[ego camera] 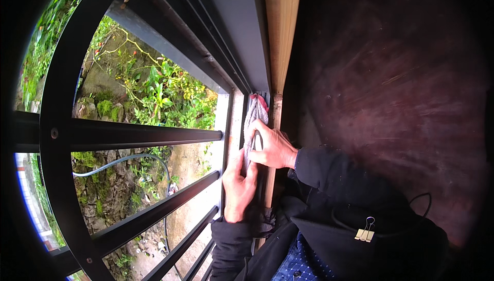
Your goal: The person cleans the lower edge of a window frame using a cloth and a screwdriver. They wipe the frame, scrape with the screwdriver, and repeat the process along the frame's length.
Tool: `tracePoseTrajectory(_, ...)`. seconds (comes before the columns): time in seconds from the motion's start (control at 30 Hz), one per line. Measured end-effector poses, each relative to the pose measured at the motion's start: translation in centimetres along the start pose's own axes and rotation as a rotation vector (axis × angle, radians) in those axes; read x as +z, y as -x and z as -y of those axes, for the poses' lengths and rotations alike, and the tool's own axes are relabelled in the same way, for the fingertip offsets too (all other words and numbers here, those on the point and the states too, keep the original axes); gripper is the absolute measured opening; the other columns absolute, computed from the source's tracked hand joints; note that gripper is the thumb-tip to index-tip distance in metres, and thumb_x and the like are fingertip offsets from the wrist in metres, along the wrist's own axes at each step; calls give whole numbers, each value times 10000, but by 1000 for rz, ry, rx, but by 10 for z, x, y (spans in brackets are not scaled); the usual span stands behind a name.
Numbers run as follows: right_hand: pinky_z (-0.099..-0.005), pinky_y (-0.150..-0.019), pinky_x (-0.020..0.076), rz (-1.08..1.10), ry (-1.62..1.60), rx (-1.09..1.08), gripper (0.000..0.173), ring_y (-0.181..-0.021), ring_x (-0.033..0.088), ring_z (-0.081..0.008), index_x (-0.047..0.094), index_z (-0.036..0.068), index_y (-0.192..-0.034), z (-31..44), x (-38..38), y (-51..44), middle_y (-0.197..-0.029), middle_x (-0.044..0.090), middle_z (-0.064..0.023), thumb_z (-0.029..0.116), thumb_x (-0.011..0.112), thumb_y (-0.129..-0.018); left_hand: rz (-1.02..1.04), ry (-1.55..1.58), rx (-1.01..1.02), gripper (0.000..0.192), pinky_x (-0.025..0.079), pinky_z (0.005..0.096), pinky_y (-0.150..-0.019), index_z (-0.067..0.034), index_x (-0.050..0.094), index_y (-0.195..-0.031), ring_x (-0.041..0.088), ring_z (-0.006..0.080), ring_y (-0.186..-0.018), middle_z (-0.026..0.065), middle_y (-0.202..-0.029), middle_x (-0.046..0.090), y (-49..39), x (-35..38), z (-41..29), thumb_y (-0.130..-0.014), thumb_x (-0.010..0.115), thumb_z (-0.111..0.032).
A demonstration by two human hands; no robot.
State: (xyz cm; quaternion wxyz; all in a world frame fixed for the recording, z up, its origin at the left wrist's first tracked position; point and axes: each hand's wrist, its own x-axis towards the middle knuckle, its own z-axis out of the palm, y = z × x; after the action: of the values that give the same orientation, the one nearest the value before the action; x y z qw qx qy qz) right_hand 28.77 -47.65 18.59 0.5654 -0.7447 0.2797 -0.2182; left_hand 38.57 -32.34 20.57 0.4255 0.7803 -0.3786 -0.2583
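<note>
A greyish, reddish-edged cloth [254,108] lies lengthwise in the narrow channel of a dark metal window frame [240,30]. My right hand [274,146] grips the middle of the cloth, its thumb and index finger bent around a small gap. Just below it, my left hand [238,184] holds the cloth's lower end between thumb and fingers. Both hands rest along the sill, close together. Part of the cloth is hidden under my fingers.
Dark metal window bars [154,132] stand to the left, with plants [158,92], a mossy stone wall [100,188] and a hose [135,155] outside. Wooden trim [285,15] edges the frame. A dark reddish-brown surface [393,80] spreads to the right. A binder clip [364,234] hangs on my jacket.
</note>
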Motion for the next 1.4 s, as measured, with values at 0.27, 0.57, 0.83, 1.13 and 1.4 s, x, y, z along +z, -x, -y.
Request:
tracePoseTrajectory(0.27, -528, -658, 524, 151, 87, -55, 476, -699, 682, -466, 456, 107, -1164, 9, 11, 30, -669, 623, -218, 211, 728, -787, -42, 20, 201, 399, 556, 333, -770, 28, 713, -1209, 705, 227, -818, 133, -927, 726, 32, -18, 0, -813, 737, -10)
tracePoseTrajectory(0.57, -511, -636, 505, 184, -68, 190, 480, -684, 683, -456, 427, 87, -1192, 30, 17, 29, -690, 606, -224, 206, 706, -821, -170, 39, 201, 402, 544, 329, -762, 1, 725, -1232, 684, 189, -820, 115, -933, 735, 34, -18, 8, -832, 756, -24)
tracePoseTrajectory(0.83, -436, -771, 570, 110, -131, 48, 396, -820, 740, -382, 462, 77, -1150, 21, 18, 11, -877, 687, -185, 180, 694, -846, -129, 6, 200, 421, 559, 343, -765, 24, 702, -1274, 701, 227, -820, 158, -942, 731, 21, -17, 4, -869, 776, -62)
tracePoseTrajectory(1.13, -390, -879, 560, 124, -91, 249, 437, -1017, 733, -344, 483, 78, -1156, 29, 13, -14, -989, 681, -152, 203, 736, -822, -60, -23, 126, 200, 516, 335, -726, 45, 660, -1075, 593, 166, -783, 110, -874, 650, 0, -5, 2, -909, 733, -41)
tracePoseTrajectory(1.4, -408, -807, 569, 27, -169, 54, 348, -901, 748, -345, 486, 58, -1078, 10, 15, -24, -917, 697, -162, 202, 709, -853, 0, -105, 31, 491, 558, 425, -907, 42, 601, -1395, 709, 405, -1023, 266, -1132, 692, 2, -5, 9, -918, 690, -33)
